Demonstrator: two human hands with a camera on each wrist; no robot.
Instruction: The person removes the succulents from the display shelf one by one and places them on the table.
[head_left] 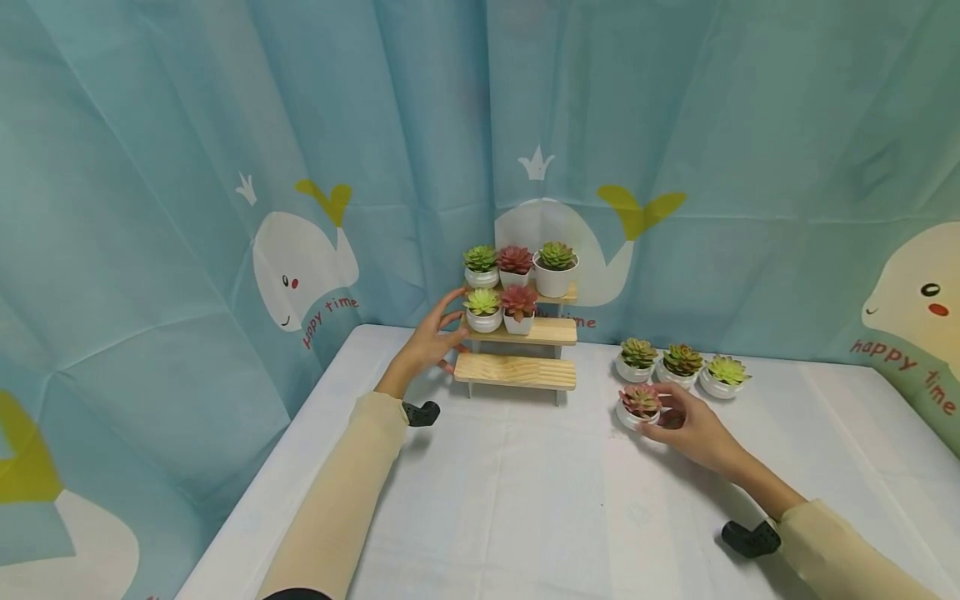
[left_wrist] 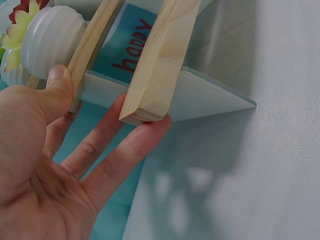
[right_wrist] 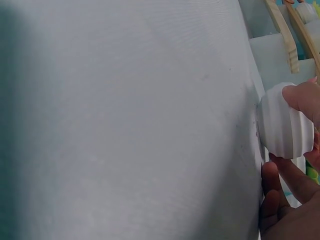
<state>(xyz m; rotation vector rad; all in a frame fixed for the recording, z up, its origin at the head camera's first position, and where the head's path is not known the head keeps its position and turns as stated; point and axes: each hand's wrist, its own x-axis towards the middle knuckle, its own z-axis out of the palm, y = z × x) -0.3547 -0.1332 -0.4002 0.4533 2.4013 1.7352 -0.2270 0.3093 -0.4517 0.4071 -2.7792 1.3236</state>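
Note:
A three-tier wooden plant stand [head_left: 517,371] stands toward the back of the table. My left hand [head_left: 429,340] touches its left end, fingers spread and fairly straight; in the left wrist view the thumb lies at one board's edge and fingertips meet the lower board [left_wrist: 161,65]. At the right, my right hand [head_left: 693,427] pinches a pink succulent in a round white pot [head_left: 639,403] between thumb and fingers. In the right wrist view this white pot [right_wrist: 282,125] is close to the tabletop; whether it touches cannot be told.
Top tier: a green succulent [head_left: 481,260], a dark red one [head_left: 515,262] and a green one in a larger pot [head_left: 555,271]. Middle tier: a light green one [head_left: 483,310] and a red one [head_left: 518,308]. Three potted succulents [head_left: 681,365] stand behind my right hand, before a blue curtain [head_left: 435,167].

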